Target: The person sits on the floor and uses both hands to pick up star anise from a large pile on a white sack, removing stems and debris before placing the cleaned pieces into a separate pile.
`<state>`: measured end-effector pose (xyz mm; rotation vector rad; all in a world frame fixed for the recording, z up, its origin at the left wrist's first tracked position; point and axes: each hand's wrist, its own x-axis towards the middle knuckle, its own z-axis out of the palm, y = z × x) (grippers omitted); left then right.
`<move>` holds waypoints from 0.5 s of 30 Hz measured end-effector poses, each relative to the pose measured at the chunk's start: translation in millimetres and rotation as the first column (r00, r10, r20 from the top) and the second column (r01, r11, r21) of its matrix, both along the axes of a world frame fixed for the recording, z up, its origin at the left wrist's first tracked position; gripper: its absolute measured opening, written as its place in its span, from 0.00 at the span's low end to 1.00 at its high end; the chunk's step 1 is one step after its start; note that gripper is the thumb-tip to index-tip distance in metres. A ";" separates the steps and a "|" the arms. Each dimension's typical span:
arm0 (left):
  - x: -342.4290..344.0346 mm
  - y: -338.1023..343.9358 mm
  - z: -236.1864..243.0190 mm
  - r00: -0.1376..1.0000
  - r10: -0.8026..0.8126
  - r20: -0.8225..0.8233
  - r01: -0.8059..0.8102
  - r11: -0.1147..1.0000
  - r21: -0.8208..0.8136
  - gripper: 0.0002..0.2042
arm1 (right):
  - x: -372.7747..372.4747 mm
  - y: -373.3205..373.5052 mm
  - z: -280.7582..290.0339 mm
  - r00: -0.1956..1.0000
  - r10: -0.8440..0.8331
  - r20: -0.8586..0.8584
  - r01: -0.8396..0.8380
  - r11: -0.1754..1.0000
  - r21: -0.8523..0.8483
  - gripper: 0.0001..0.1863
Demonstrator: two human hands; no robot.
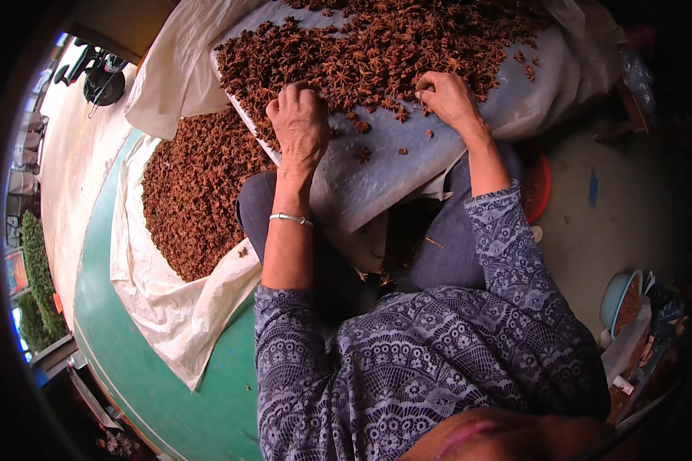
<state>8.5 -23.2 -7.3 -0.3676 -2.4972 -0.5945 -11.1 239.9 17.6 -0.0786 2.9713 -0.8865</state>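
A broad spread of brown star anise (377,46) covers the plastic-sheeted tabletop (369,180) in front of me. My left hand (298,119) rests at the near left edge of the spread, back upward, fingers curled down among the pods; what they hold, if anything, is hidden. At the near right edge, my right hand (447,96) has thumb and forefinger drawn together in a pinch just over the pods. Whatever is between those fingertips is too small to name. A few loose pods (363,154) lie on the bare sheet between my hands.
To the left, a large heap of star anise (196,196) lies on a white cloth (158,284) over the green floor (104,307). A red basin (537,184) stands right of my knee. A light-blue bowl (617,303) and bags sit at the lower right.
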 end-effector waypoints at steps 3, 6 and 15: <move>-5.9 -11.0 0.5 0.966 -0.196 0.171 0.009 0.681 0.732 0.05 | 3.3 -8.9 0.2 0.989 0.008 0.144 -0.009 1.000 0.007 0.11; -14.5 -19.1 4.1 0.913 -0.256 0.318 -0.215 0.360 0.908 0.04 | 7.0 -12.8 -4.2 0.988 -0.020 0.152 0.003 0.994 0.107 0.11; -9.7 -37.0 4.9 0.927 -0.315 0.202 -0.221 -0.025 0.975 0.06 | 3.1 -29.0 -11.8 0.996 0.066 0.052 -0.074 0.981 0.177 0.07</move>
